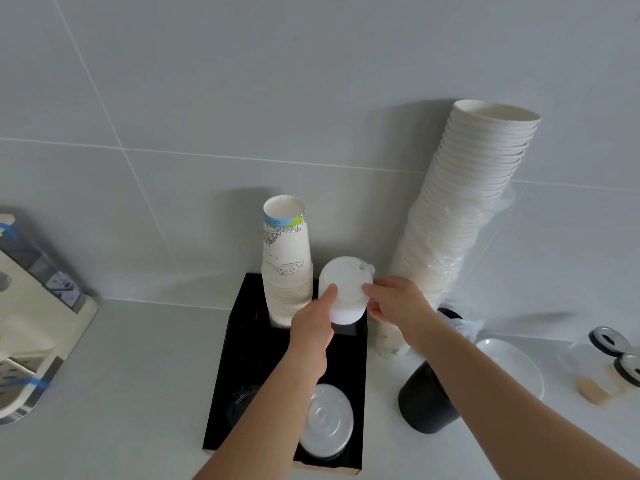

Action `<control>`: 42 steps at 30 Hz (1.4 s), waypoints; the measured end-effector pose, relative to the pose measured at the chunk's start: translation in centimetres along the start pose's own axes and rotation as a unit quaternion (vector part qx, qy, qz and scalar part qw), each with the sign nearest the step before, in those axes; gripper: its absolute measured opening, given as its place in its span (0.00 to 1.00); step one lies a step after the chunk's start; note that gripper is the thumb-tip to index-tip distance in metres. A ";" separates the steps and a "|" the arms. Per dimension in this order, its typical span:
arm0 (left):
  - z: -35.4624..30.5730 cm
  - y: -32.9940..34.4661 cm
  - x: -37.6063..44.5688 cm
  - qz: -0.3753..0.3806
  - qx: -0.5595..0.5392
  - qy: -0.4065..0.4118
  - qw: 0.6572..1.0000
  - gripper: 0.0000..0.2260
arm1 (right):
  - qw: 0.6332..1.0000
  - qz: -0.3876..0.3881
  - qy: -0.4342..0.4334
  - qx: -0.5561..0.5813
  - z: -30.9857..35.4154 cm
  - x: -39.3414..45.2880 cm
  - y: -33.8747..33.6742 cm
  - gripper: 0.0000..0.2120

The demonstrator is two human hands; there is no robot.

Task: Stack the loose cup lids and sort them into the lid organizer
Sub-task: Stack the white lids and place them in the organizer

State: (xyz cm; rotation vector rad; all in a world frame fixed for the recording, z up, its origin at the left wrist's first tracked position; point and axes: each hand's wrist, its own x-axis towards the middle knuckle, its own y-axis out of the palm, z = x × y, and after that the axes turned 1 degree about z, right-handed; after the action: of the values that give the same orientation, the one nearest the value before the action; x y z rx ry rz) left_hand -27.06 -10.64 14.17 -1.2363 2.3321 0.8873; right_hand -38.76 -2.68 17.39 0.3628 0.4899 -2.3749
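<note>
Head view, looking down at a pale counter against a tiled wall. Both hands are raised over the black lid organizer (pixel 242 344), holding a short stack of white lids (pixel 346 289) between them, above its rear right compartment. Left hand (pixel 311 323) grips the stack's near-left edge, thumb laid on the top face; right hand (pixel 398 301) pinches the right rim with thumb and fingertips, remaining fingers curled underneath. Stack is tilted toward the camera; a small tab and sip hole show at its far edge. Lids look thin, moulded, very light, and smooth enough that nested ones could slide sideways. Judgement: hold is best taken at opposite rims, squeezing lightly, since the flat centre likely flexes and a hard pinch could deform the rim. Printed paper cups (pixel 287 258) stand stacked in the rear left compartment, just beside the held lids. Clear domed lids (pixel 325 424) sit in the front right compartment; dark lids (pixel 242 403) front left, partly hidden by the left forearm. Tall white cup stack (pixel 464 209) leans against the wall to the right.
</note>
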 end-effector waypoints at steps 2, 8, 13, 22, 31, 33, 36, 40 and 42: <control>0.1 0.1 0.7 -0.011 0.001 -0.005 1.000 0.10 | 1.000 -0.008 -0.009 -0.009 -0.2 0.5 0.5 0.03; 0.4 0.4 2.0 -0.054 0.024 0.020 0.998 0.12 | 0.999 -0.027 -0.009 -0.019 -1.0 1.5 1.6 0.12; 0.6 0.0 2.0 -0.054 0.045 0.023 0.997 0.12 | 0.999 -0.035 -0.012 -0.028 -1.4 1.4 1.9 0.14; 1.1 0.2 2.3 -0.072 0.100 0.032 0.992 0.21 | 0.999 -0.044 -0.004 -0.019 -2.9 1.5 2.2 0.16; 1.8 0.3 2.4 -0.080 0.229 0.106 0.964 0.16 | 0.989 -0.084 -0.054 -0.110 -3.7 1.8 3.2 0.08; 2.1 0.0 2.4 -0.076 0.277 0.121 0.950 0.17 | 0.984 -0.077 -0.079 -0.142 -3.9 1.7 3.6 0.09; 2.2 -0.6 2.4 -0.067 0.334 0.142 0.929 0.16 | 0.967 -0.066 -0.114 -0.218 -4.3 1.5 3.8 0.10; 2.1 -1.0 2.2 -0.055 0.353 0.162 0.920 0.13 | 0.956 -0.064 -0.135 -0.254 -5.0 1.3 3.3 0.07; 2.2 -1.2 2.0 -0.045 0.367 0.175 0.912 0.15 | 0.956 -0.053 -0.140 -0.253 -5.1 1.2 3.0 0.05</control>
State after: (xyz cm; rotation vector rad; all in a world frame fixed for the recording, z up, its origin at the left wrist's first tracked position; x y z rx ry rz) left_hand -27.16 -10.93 10.99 -1.1951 2.4660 -0.2846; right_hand -37.02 -3.20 11.65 -0.2349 0.9674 -2.2457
